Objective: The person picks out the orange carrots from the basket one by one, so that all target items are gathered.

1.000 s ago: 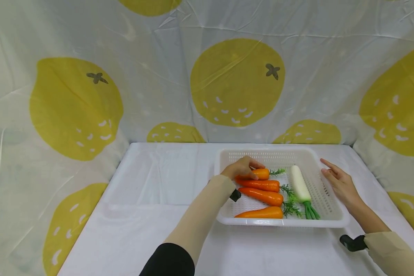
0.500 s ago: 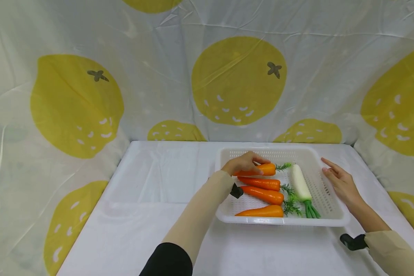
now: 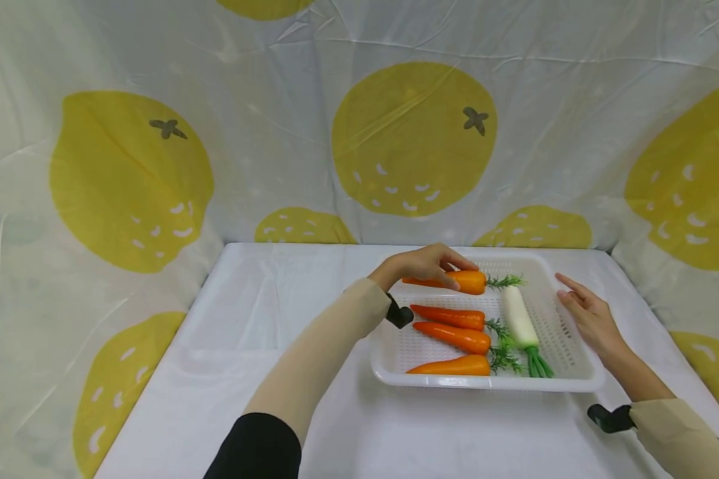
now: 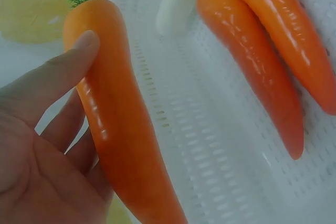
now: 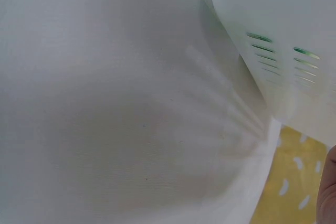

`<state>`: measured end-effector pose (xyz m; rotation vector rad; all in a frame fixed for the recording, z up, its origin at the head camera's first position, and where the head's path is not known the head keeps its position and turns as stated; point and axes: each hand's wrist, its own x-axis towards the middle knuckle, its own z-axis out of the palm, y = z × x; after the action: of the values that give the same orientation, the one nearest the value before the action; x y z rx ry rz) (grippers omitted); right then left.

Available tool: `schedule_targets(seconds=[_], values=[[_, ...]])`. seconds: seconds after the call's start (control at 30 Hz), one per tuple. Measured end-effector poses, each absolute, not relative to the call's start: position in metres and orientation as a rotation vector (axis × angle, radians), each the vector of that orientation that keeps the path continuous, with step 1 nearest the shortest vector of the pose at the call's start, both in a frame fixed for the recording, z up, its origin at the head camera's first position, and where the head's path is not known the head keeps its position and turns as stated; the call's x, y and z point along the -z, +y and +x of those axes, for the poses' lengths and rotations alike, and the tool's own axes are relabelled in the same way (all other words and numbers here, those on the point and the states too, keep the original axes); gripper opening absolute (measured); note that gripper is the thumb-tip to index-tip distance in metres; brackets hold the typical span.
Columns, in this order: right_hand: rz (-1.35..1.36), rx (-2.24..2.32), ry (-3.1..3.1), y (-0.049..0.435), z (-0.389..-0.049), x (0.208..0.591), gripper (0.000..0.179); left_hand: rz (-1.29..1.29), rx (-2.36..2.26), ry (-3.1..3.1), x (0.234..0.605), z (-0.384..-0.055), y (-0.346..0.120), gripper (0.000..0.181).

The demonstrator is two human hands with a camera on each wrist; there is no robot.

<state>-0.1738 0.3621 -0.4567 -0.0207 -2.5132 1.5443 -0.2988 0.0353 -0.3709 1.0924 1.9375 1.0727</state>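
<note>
My left hand holds an orange carrot with green leaves, raised over the far left part of a white perforated basket. In the left wrist view the thumb lies along the held carrot, with the other fingers behind it. Three more carrots lie side by side in the basket: an upper one, a middle one and a near one. To their right is a white radish with green stalks. My right hand rests at the basket's right side, fingers extended.
The basket stands on a table with a white cloth. Behind and beside it hangs a pale curtain printed with yellow lemons. In the right wrist view the basket's slotted outer wall fills the upper right.
My left hand has lifted the farthest carrot off the basket floor and moved it away from the other carrots, toward the far rim. The right hand has stayed in place.
</note>
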Motion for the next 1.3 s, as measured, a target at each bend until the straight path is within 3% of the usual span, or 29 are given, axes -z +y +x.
schedule_targets(seconds=[0.43,0.83,1.3], values=[[-0.022,-1.529,-2.53,0.362,-0.174,0.457,0.054,1.248,-1.132,1.947,0.344,-0.305,-0.007,0.051],[-0.076,-1.531,-2.559,0.361,-0.175,0.453,0.059,1.213,-1.122,2.073,0.33,-0.313,-0.062,0.051],[-0.054,-1.502,-2.53,0.361,-0.174,0.458,0.055,0.994,-1.182,2.136,0.343,-0.314,-0.146,0.054]])
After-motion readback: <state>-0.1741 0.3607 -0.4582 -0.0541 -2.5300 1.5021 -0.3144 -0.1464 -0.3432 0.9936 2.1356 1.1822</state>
